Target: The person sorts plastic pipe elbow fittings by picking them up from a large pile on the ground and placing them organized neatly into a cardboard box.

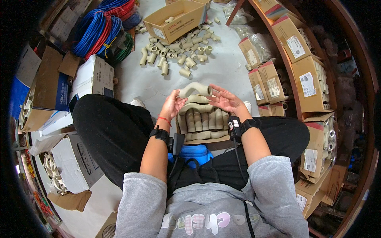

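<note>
A curved beige plastic pipe bridge fitting [194, 87] is raised above an open cardboard box [214, 145] between my legs. My left hand [173, 104] grips its left end between thumb and fingers. At the other end, my right hand [226, 100] is spread, its fingertips at or just behind the rim; whether they touch is unclear. Inside the box, several similar curved fittings [204, 120] stand side by side in a row. More lie crosswise along the box's near and far sides, partly hidden by my hands and the raised fitting.
Loose pipe fittings [181, 53] lie scattered on the floor ahead, beside a cardboard carton [178, 25]. Shelving with boxes of fittings [309, 80] runs along the right. Coiled blue and red cables [98, 32] and opened cartons [92, 76] stand left. A blue plastic seat [193, 153] shows beneath me.
</note>
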The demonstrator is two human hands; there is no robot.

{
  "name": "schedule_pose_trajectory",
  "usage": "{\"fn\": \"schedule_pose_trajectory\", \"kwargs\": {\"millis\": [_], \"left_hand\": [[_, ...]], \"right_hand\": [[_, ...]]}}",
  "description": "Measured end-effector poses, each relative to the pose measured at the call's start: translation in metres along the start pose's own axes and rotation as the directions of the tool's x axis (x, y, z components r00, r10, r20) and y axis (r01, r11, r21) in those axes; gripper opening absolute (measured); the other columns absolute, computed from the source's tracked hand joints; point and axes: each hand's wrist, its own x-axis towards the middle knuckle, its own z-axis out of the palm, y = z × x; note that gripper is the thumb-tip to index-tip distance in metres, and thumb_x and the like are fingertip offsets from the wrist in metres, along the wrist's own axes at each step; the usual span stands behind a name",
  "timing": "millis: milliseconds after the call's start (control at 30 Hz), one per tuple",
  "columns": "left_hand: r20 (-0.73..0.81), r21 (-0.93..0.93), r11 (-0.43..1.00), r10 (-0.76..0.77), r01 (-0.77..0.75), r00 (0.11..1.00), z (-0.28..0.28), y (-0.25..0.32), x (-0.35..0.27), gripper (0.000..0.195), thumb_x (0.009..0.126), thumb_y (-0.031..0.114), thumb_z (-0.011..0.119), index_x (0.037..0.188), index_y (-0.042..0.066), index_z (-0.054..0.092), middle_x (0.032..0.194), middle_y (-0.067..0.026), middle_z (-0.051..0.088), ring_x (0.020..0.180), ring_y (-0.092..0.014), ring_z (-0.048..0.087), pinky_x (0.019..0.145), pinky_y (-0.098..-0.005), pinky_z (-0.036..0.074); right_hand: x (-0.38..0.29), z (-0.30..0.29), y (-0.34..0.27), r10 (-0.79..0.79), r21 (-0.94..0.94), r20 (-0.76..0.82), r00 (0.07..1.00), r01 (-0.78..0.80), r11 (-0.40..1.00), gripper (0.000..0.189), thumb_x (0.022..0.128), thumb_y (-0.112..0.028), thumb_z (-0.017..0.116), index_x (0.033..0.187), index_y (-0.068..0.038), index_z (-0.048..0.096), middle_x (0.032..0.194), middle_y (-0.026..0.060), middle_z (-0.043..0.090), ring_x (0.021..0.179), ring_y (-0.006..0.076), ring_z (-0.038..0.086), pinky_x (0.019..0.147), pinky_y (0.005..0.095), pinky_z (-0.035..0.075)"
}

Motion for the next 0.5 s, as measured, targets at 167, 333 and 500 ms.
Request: {"fn": "schedule_pose_trajectory", "kwargs": {"millis": [167, 333, 500], "left_hand": [[0.053, -0.067, 0.998, -0.01, 0.014, 0.999, 0.001, 0.002, -0.001, 0.029, 0.077, 0.025, 0.05, 0.093, 0.001, 0.046, 0.081, -0.0108, 0.053, 0.065, -0.015, 0.054, 0.056, -0.0193, 0.049], [0.1, -0.015, 0.999, -0.032, 0.033, 0.994, 0.004, 0.002, -0.004, 0.029, 0.077, 0.026, 0.051, 0.09, 0.001, 0.047, 0.08, -0.0108, 0.054, 0.065, -0.016, 0.054, 0.057, -0.0199, 0.048], [0.121, -0.02, 0.998, -0.063, 0.066, 0.991, 0.001, 0.001, -0.005, 0.029, 0.078, 0.027, 0.05, 0.092, 0.001, 0.047, 0.082, -0.0105, 0.054, 0.067, -0.016, 0.054, 0.06, -0.0201, 0.048]], "right_hand": [[0.001, 0.0, 0.0, 0.043, -0.026, -0.017, 0.999, -0.043, 0.999, 0.063, 0.07, -0.019, 0.063, 0.122, -0.004, 0.031, 0.115, 0.0114, 0.043, 0.106, 0.0259, 0.043, 0.09, 0.04, 0.035], [-0.003, -0.005, 0.003, 0.067, -0.057, -0.075, 0.995, -0.072, 0.996, 0.054, 0.072, -0.021, 0.061, 0.117, -0.003, 0.036, 0.112, 0.0135, 0.045, 0.103, 0.0253, 0.046, 0.089, 0.0396, 0.037], [-0.003, -0.012, 0.007, 0.159, -0.118, -0.128, 0.979, -0.174, 0.978, 0.037, 0.075, -0.022, 0.058, 0.103, -0.001, 0.048, 0.106, 0.0164, 0.05, 0.097, 0.0258, 0.05, 0.085, 0.0388, 0.041]]}}
